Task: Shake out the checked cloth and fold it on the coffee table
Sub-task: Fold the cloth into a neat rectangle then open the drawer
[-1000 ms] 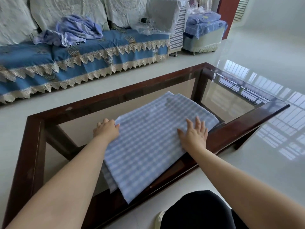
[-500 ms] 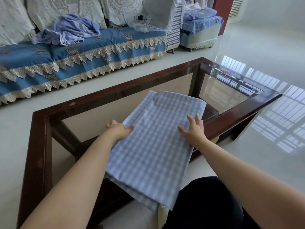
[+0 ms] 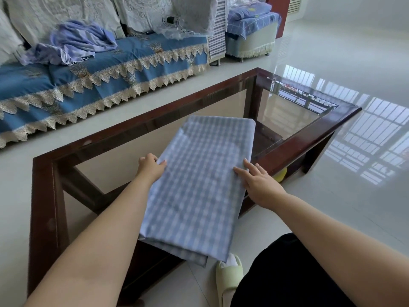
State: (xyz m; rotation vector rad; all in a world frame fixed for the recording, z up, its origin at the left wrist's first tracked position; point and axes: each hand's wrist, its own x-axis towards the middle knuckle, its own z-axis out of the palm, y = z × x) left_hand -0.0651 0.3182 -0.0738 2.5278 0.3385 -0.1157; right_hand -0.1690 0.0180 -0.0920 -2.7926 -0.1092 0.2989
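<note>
Since a moment ago the checked cloth has been turned, so its long side now runs from the near edge of the tabletop toward the far side, and more of it hangs over the near edge. Both hands have slid with it.

The cloth is folded into a long, flat shape with several layers. Its far end lies on the glass, pointing to about 1 o'clock. Its near end sticks out past the dark wood rim at about 6 o'clock, above the floor and a pale green slipper.

The left hand is at the cloth's left edge, at about 9 o'clock from the cloth's middle. Its thumb lies on top of the cloth. Its fingers are curled at the edge, and it seems to pinch the edge, though the fingertips are hidden. The left arm reaches in from the bottom left, nearly straight.

The right hand is at the cloth's right edge, at about 3 o'clock. Its fingers are straight and a little spread, pointing to about 11 o'clock. The fingertips rest flat on top of the cloth and the palm sits just off the edge, over the wood rim. The right arm comes in from the bottom right.

Behind the tabletop, at 11 o'clock, is a sofa with a blue cover and lace trim. A crumpled purple cloth lies on it.
</note>
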